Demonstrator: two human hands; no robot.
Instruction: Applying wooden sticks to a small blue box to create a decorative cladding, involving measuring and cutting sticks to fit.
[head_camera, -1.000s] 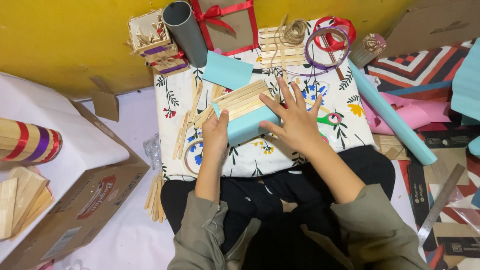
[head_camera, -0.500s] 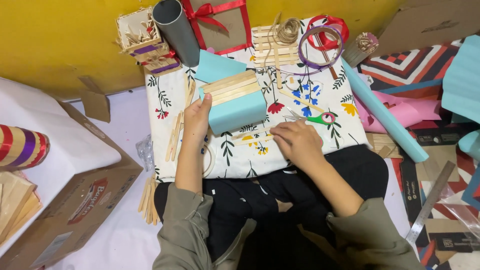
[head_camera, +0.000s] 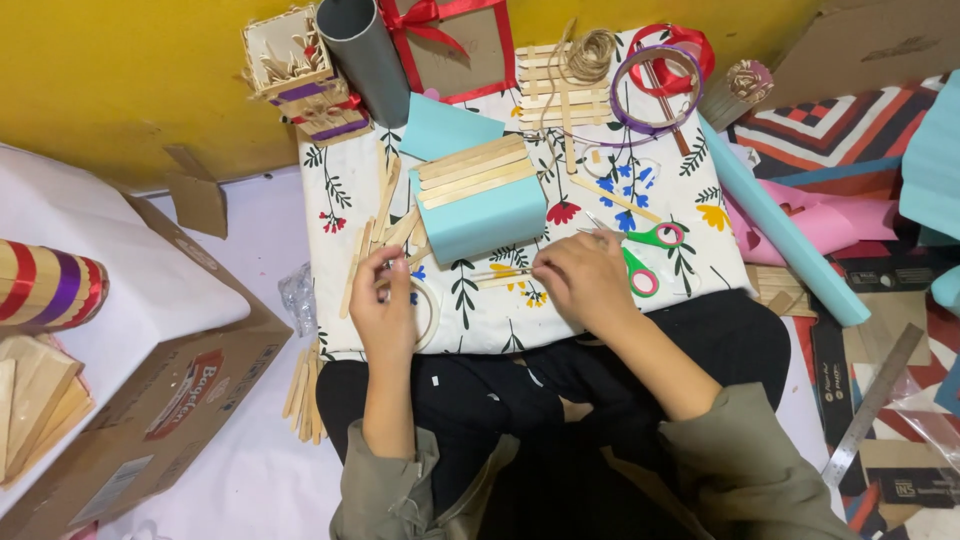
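Note:
A light blue paper-covered box with wooden craft sticks glued across its top lies on a floral white cloth. My left hand rests near the cloth's front edge, fingers curled over a tape roll and loose sticks. My right hand pinches thin wooden sticks lying just in front of the box. Green-handled scissors lie right beside my right hand.
A grey tube, a red-ribboned frame, twine, ribbon rings and a stick mat sit at the back. A light blue paper roll runs along the right. A cardboard box stands left. More sticks lie on the floor.
Both hands have come off the blue box and drawn back toward the cloth's front edge. My right hand now grips thin sticks; my left hand lies by the tape roll.

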